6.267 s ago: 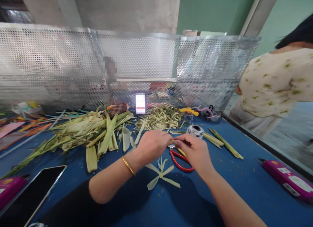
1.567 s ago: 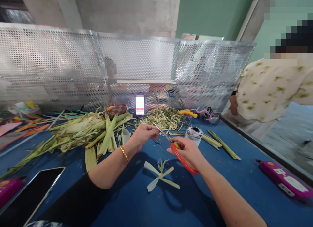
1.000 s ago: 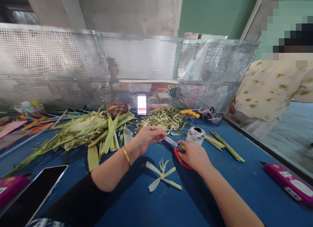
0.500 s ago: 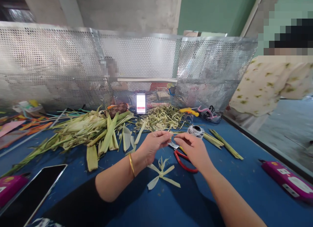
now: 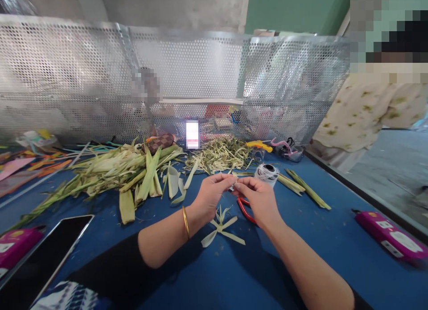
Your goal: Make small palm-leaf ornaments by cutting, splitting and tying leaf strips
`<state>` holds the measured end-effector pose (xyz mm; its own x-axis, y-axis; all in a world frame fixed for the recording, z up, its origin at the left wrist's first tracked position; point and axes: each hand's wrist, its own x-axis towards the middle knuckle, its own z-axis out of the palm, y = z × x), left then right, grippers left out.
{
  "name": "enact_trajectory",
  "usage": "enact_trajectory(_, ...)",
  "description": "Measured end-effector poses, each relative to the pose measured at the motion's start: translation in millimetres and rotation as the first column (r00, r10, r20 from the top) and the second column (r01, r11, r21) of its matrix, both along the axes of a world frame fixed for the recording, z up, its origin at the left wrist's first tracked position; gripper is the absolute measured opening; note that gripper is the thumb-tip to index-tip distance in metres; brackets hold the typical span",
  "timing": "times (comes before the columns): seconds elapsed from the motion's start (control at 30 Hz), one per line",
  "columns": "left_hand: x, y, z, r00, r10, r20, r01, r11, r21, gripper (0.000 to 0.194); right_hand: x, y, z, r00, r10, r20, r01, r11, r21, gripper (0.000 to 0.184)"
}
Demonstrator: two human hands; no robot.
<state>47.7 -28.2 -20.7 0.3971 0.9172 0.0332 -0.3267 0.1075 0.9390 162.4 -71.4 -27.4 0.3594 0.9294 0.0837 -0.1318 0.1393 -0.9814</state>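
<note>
My left hand (image 5: 209, 197), with a gold bangle at its wrist, pinches a tiny pale piece between thumb and fingertips. The fingertips of my right hand (image 5: 262, 203) meet it there, also pinched together. What lies between the fingers is too small to name. Partly hidden behind my right hand is a pair of red-handled scissors (image 5: 245, 211). Below the hands, a star-like figure of pale leaf strips (image 5: 220, 228) lies flat on the blue table (image 5: 207, 279). A spool of grey-white thread (image 5: 266, 172) stands just beyond my right hand.
A heap of long husk leaves (image 5: 107, 167) lies to the left, beside shredded strips (image 5: 220, 155). Two green stalks (image 5: 307, 189) lie to the right. A phone (image 5: 50, 252) and purple boxes (image 5: 389, 234) flank me. A person in a patterned shirt (image 5: 361, 107) stands at right.
My right fingertips have closed in against my left fingertips. The hand now covers more of the scissors. The view has tilted slightly, so the table things sit higher.
</note>
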Motion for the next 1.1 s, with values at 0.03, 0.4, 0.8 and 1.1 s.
enact_trajectory(0.03, 0.0, 0.2, 1.2, 1.000, 0.019, -0.009, -0.019, 0.999, 0.029, 0.018, 0.1, -0.5, 1.1, 1.000, 0.006, -0.024, -0.006, 1.000, 0.004, 0.025)
enact_trajectory(0.4, 6.9, -14.6, 3.8, 0.975, 0.222, 0.030, -0.223, 0.960, 0.171, 0.011, -8.5, -3.8, -2.9, 0.885, 0.146, -0.442, -0.147, 0.989, 0.034, 0.029)
enact_trajectory(0.8, -20.5, -24.5, -3.7, 0.941, 0.208, -0.266, -0.146, 0.961, 0.233, 0.029, -9.8, -3.2, -9.1, 0.970, 0.125, -0.210, -0.101, 0.988, 0.118, 0.025)
enact_trajectory(1.1, -59.5, -28.8, -19.2, 0.364, 0.291, -0.885, 0.626, 0.627, 0.463, 0.021, 3.2, 1.6, -7.2, 0.987, 0.082, 0.142, -0.102, 0.984, 0.144, 0.026)
